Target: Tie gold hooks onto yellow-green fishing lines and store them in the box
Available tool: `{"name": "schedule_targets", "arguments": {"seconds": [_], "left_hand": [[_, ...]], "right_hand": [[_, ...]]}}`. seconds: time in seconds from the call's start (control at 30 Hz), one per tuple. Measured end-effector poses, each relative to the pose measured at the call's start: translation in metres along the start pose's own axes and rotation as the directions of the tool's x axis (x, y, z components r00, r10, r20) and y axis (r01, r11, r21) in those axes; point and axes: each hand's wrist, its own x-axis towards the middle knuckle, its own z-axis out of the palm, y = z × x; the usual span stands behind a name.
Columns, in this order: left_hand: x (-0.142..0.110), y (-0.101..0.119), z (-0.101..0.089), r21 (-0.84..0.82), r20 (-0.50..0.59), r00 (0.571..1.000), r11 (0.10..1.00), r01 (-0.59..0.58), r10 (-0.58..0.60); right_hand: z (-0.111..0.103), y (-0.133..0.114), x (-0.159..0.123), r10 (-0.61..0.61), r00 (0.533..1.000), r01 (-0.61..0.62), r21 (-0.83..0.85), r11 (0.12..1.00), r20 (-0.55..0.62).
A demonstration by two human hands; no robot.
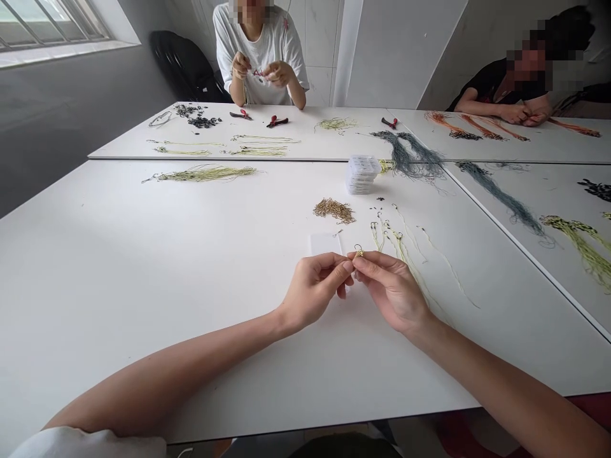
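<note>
Head view: left hand (312,286) and right hand (396,286) pinch a yellow-corded fishhook (359,252), best gripped clear of its bend, nearside of the gold fittings (334,210)

Soft daylight from the window (41,24)

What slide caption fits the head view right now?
Left hand and right hand meet at a hook with yellow cord over a white table, gold pieces and clear boxes beyond.
</note>
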Motion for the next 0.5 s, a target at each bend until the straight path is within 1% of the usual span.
{"name": "schedule_targets", "arguments": {"seconds": [0.23,0.37,0.5], "left_hand": [[0.0007,-0.0011,-0.0008,-0.122,0.062,0.998,0.992,-0.005,0.013],[0.0012,-0.0007,-0.0018,-0.143,0.042,0.999,0.99,-0.011,0.018],[0.0009,-0.0009,-0.0011,-0.117,0.026,1.0,0.993,-0.004,0.007]], "right_hand": [[-0.0008,0.0001,-0.0006,-0.01,0.999,0.009,0.029,1.0,0.034],[-0.0005,-0.0014,-0.0017,-0.032,0.999,0.032,0.013,0.999,0.03],[0.0013,-0.0018,-0.0024,-0.04,0.999,0.04,-0.013,0.999,0.014]]}}
